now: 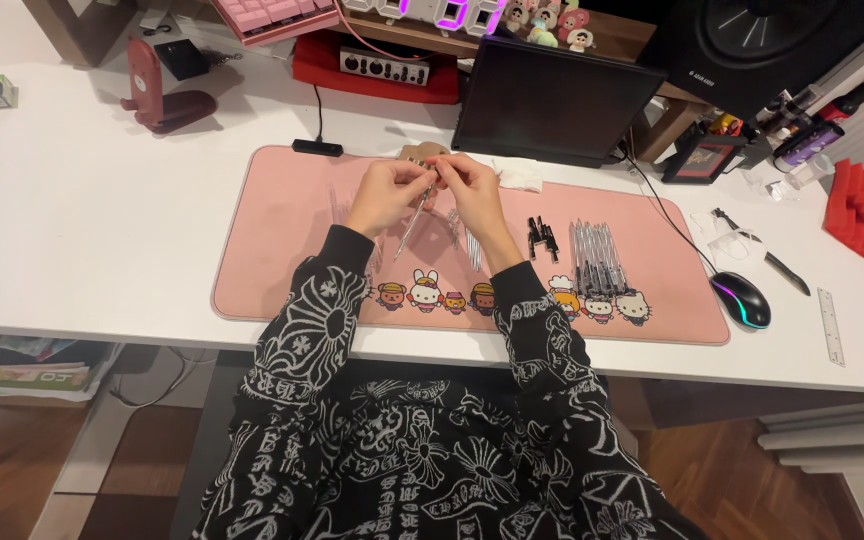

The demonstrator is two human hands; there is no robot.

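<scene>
Both my hands meet over the far middle of a pink desk mat [282,230] with cartoon figures along its near edge. My left hand [389,193] and my right hand [468,188] pinch the top of a clear pen barrel [415,218], which hangs slanting down toward me. Loose clear barrels [471,243] lie under my right wrist. To the right lie a few black pen parts [542,237] and a row of several assembled pens [595,256].
A dark tablet screen [550,100] stands behind the mat. A mouse [741,299] with coloured lights, a knife [778,266] and a steel ruler [831,325] lie at the right. A red phone stand [157,90] is at the back left on the white desk [92,220].
</scene>
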